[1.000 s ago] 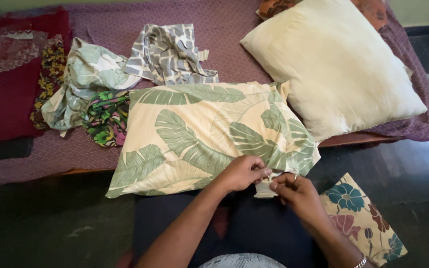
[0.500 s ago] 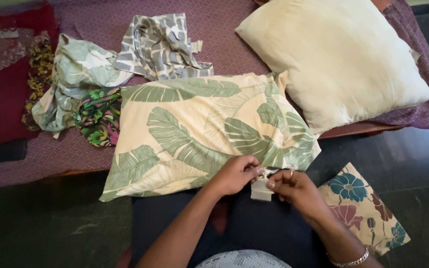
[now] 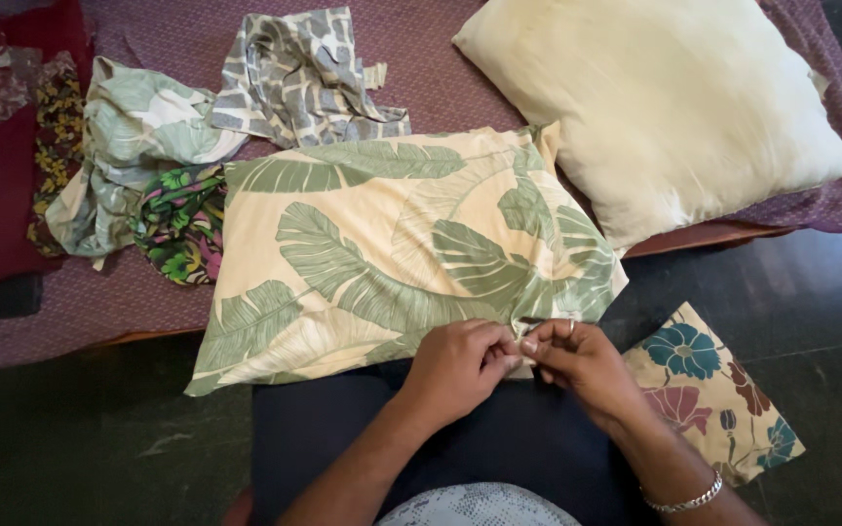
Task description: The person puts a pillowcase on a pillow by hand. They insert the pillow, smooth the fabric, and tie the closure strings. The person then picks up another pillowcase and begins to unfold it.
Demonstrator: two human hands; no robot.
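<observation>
The head view shows a bed covered in a maroon patterned sheet (image 3: 460, 58) above a dark floor, with a bare cream pillow (image 3: 655, 97) at the upper right, loose crumpled covers (image 3: 148, 146) at the upper left, and a flowered cover (image 3: 713, 390) on the floor by your right arm. The leaf-print pillow (image 3: 392, 244) lies half on the bed edge, half over your lap. Your left hand (image 3: 460, 365) and right hand (image 3: 582, 356) meet at its near edge, both closed in a pinch on the cover's opening (the small fabric tie there is mostly hidden). Judged step: fastening the opening. The next move calls for keeping both ends taut and drawing them snug.
</observation>
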